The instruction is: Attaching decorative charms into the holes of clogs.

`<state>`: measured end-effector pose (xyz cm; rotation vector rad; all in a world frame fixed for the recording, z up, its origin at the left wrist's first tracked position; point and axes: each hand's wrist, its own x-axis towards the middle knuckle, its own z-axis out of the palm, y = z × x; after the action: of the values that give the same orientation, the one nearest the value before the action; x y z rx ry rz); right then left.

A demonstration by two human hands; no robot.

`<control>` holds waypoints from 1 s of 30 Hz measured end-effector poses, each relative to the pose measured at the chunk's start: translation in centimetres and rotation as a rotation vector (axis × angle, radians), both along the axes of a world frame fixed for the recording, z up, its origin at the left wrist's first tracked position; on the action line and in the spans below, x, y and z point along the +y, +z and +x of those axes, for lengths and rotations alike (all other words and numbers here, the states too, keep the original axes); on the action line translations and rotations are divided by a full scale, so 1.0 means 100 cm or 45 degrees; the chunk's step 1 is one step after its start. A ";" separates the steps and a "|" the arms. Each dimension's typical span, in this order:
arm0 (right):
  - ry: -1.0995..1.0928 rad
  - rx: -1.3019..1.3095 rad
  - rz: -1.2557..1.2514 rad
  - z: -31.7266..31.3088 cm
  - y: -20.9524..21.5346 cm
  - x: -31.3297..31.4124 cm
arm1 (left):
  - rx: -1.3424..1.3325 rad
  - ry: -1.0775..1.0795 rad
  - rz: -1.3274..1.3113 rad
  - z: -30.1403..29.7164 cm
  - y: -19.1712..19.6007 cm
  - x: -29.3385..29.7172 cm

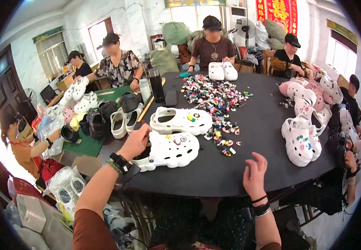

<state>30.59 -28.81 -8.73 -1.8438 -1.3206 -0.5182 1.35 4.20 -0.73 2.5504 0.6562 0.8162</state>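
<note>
My left hand (135, 143) grips the heel end of a white clog (174, 150) lying on the dark table, toe to the right. That clog has holes in its upper and a few small charms near its top edge. Just behind it lies a second white clog (184, 121), with green and yellow charms on its toe. My right hand (255, 173) hovers at the table's near edge, fingers apart and slightly curled, with nothing in it. Beyond the clogs spreads a large heap of small colourful shoe charms (211, 93), with a smaller cluster (223, 137) trailing toward me.
Charm-decorated white clogs (299, 141) stand at the right, before a pile of pink and white clogs (309, 96). A black bottle (156, 85) and a phone (171, 98) lie left of the heap. Several people work around the table (259, 125); bagged shoes (65, 191) sit lower left.
</note>
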 end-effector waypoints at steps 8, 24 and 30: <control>-0.118 -0.004 -0.179 -0.002 -0.008 0.012 | -0.092 -0.040 0.095 0.050 -0.004 0.039; -0.062 0.041 -0.203 -0.001 -0.012 0.018 | 0.265 -0.045 0.435 0.019 -0.018 0.058; 0.011 0.008 -0.173 -0.006 -0.007 0.018 | 0.232 0.255 0.370 -0.059 -0.005 0.016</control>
<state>29.97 -27.04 -9.45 -1.9472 -1.3882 -0.4270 -4.54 5.79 -1.23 2.8813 0.9227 0.7996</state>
